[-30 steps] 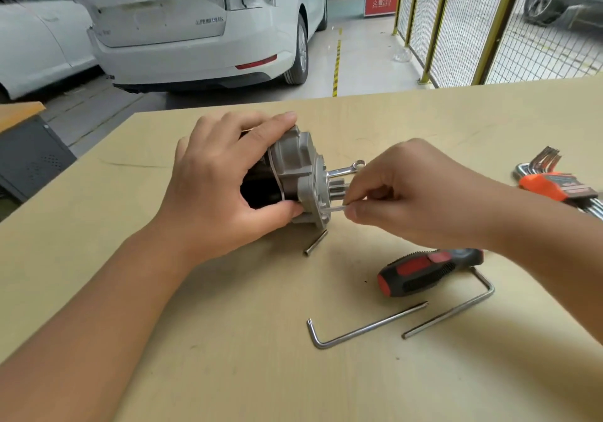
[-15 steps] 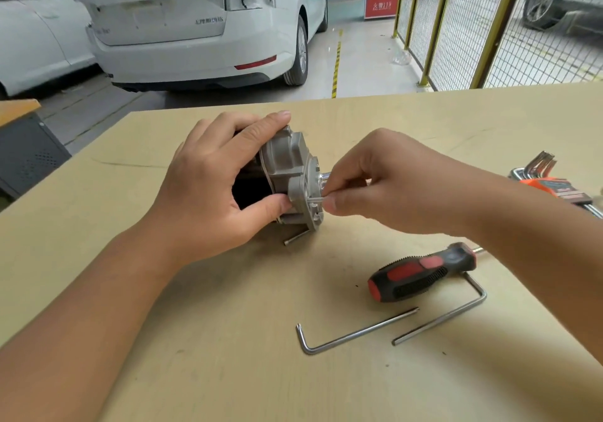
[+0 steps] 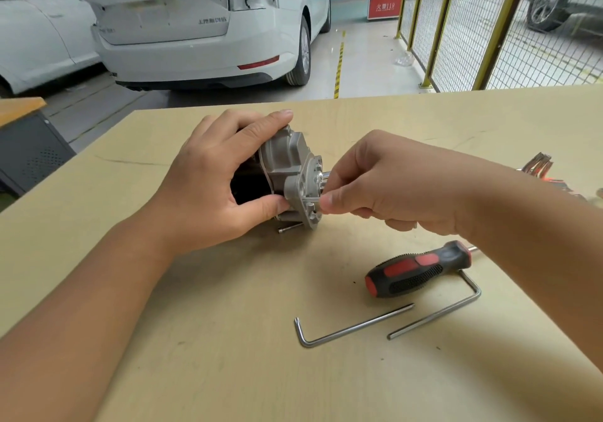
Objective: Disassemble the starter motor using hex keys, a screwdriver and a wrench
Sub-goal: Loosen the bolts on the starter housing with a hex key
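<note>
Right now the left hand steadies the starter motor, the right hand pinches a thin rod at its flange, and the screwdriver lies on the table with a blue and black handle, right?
Not quite: the screwdriver has a red and black handle, as the head view shows. The rest holds: the left hand steadies the starter motor, the right hand pinches a thin rod at its flange, and the screwdriver lies on the table.

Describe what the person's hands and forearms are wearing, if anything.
Nothing is worn: the left hand and right hand are bare, with no gloves, rings or watch visible. Both forearms are bare too; no sleeve shows in frame. Fingernails are short and unpainted.
</note>
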### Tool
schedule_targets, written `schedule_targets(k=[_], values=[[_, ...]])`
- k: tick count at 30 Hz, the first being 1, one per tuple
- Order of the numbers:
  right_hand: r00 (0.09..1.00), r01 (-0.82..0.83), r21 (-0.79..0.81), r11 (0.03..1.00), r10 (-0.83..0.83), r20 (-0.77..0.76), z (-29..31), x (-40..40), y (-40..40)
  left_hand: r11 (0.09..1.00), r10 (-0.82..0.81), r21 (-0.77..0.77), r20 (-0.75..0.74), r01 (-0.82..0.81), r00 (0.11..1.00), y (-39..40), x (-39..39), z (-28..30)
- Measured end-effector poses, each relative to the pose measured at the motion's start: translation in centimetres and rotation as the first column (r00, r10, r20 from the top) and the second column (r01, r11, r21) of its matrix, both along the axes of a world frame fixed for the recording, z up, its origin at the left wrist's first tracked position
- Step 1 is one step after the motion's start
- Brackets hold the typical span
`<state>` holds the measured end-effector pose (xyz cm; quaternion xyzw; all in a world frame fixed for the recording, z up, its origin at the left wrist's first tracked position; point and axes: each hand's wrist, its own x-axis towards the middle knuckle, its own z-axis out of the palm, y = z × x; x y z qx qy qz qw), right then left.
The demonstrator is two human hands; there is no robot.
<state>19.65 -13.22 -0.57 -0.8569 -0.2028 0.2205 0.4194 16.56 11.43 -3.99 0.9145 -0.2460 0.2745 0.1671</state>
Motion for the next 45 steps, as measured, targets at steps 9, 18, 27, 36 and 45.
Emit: schedule_targets(k=[9,18,27,36,45], values=[[0.674,-0.027,-0.322,0.946,0.255,0.693,0.0,-1.4,0.6,1.0,0.014,-0.008,-0.001,-0.014,1.0,-0.2,0.0,0.1],[0.921,-0.017,-0.116,0.993,0.061,0.385,0.3,-1.0,0.0,1.0,0.003,0.008,0.003,-0.003,1.0,0.1,0.0,0.0],[0.989,0.073,0.03,0.997,-0.068,-0.131,-0.5,-0.8,-0.5,1.0,0.018,0.006,0.006,-0.018,1.0,0.0,0.1,-0.1],[0.999,0.054,-0.041,0.998,-0.053,0.012,-0.6,-0.9,-0.4,1.0,0.013,-0.007,-0.009,-0.013,1.0,0.1,0.0,0.0],[0.84,-0.017,-0.287,0.958,0.169,0.516,-0.4,-1.4,0.1,1.0,0.021,-0.011,-0.016,-0.022,1.0,-0.1,-0.1,0.0]])
